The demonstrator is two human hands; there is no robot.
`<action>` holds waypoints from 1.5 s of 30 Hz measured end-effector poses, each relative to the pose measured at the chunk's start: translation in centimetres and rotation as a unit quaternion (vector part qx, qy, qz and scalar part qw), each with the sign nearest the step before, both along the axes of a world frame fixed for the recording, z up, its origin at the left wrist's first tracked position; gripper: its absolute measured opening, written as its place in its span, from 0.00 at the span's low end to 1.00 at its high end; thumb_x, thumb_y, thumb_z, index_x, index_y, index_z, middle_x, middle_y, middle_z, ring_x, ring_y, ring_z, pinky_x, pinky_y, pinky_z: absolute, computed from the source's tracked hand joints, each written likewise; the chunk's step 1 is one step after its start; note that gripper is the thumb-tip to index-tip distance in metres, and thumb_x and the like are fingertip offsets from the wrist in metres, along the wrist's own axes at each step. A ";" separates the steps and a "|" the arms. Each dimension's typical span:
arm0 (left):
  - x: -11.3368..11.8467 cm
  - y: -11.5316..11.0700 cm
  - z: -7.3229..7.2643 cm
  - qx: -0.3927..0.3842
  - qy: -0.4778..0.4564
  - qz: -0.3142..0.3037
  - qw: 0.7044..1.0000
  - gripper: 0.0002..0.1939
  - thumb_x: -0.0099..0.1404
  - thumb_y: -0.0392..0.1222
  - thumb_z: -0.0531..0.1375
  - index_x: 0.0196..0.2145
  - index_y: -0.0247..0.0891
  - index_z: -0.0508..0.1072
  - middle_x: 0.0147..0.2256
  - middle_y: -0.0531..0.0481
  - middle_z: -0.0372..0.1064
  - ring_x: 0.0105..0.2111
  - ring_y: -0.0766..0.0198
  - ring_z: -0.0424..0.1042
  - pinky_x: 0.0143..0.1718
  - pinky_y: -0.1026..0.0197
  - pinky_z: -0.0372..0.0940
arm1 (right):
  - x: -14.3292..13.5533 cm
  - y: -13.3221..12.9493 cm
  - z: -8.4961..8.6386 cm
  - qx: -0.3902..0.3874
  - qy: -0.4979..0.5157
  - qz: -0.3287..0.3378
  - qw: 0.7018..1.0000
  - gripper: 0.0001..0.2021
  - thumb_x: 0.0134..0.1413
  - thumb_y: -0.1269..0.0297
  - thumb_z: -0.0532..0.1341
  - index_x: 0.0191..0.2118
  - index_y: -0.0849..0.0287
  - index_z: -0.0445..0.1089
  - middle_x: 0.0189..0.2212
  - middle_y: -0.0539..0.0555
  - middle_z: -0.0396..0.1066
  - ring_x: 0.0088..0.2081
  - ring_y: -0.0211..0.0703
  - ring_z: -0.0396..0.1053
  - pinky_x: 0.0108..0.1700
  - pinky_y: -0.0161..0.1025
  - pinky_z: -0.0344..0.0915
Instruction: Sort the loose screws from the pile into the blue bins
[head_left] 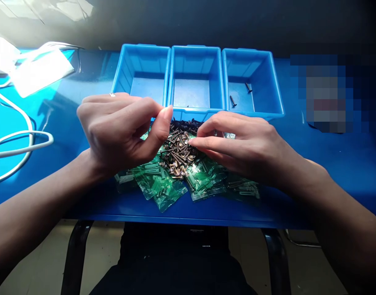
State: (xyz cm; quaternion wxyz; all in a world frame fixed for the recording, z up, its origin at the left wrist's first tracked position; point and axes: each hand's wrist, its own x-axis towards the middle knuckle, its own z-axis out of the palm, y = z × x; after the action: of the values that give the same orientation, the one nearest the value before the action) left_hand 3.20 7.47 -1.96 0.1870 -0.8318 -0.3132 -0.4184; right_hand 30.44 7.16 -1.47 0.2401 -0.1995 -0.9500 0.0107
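Observation:
My left hand (123, 129) is closed in a pinch, thumb tip against the index finger, raised in front of the middle blue bin (195, 110). Whatever the pinch holds, if anything, is too small to make out. My right hand (237, 141) reaches in from the right, fingers stretched and slightly apart, with the index fingertip at the heap of screws (177, 157). Brass-coloured and silvery screws make up the near part of this heap; black screws (188, 123) lie behind them. Green-tinted clear plastic bags (163, 190) with hardware inside are spread under and around the heap.
The left blue bin (146, 51) and right blue bin (275, 86) flank the middle one. Two dark screws (233, 101) lie in the right bin. A white cable (29, 151) loops across the blue table (83, 196) at left. A blurred-out object (326, 98) stands at right.

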 end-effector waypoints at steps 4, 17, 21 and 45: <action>-0.1 0.1 -0.2 0.001 -0.003 0.000 1.000 0.11 0.71 0.40 0.62 0.29 0.42 0.67 0.18 0.57 0.53 0.20 0.70 0.57 0.25 0.60 0.49 | -0.2 -0.2 0.0 0.000 0.025 0.000 1.000 0.10 0.67 0.73 0.62 0.50 0.64 0.78 0.41 0.58 0.76 0.38 0.40 0.73 0.35 0.39 0.72; 1.4 -0.7 0.5 -0.053 0.038 -0.074 0.995 0.10 0.73 0.49 0.66 0.47 0.43 0.76 0.30 0.58 0.77 0.29 0.68 0.78 0.29 0.63 0.70 | -1.2 -1.8 1.8 -0.129 0.226 -0.086 0.962 0.09 0.64 0.73 0.66 0.43 0.50 0.81 0.41 0.51 0.81 0.43 0.43 0.79 0.43 0.44 0.79; 1.4 -0.7 0.2 -0.008 0.045 -0.096 0.994 0.07 0.73 0.43 0.66 0.46 0.40 0.77 0.38 0.55 0.81 0.30 0.66 0.80 0.26 0.62 0.66 | -1.8 -2.3 1.9 -0.195 0.267 -0.101 0.938 0.11 0.62 0.73 0.67 0.43 0.48 0.82 0.42 0.51 0.81 0.43 0.46 0.79 0.44 0.46 0.81; 1.0 -1.3 1.1 -0.050 0.035 -0.029 0.998 0.07 0.69 0.32 0.65 0.45 0.34 0.75 0.34 0.49 0.75 0.30 0.67 0.72 0.29 0.59 0.62 | -2.2 -1.3 2.0 -0.465 0.450 -0.087 0.758 0.12 0.61 0.72 0.68 0.49 0.54 0.81 0.49 0.49 0.82 0.53 0.47 0.81 0.53 0.43 0.84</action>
State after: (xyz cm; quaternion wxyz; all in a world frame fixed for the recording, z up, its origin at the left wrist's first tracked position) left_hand 4.20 6.20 -0.82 0.1443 -0.8630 -0.3026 -0.3779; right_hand 28.26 5.90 0.52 0.5175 -0.3410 -0.5893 0.5183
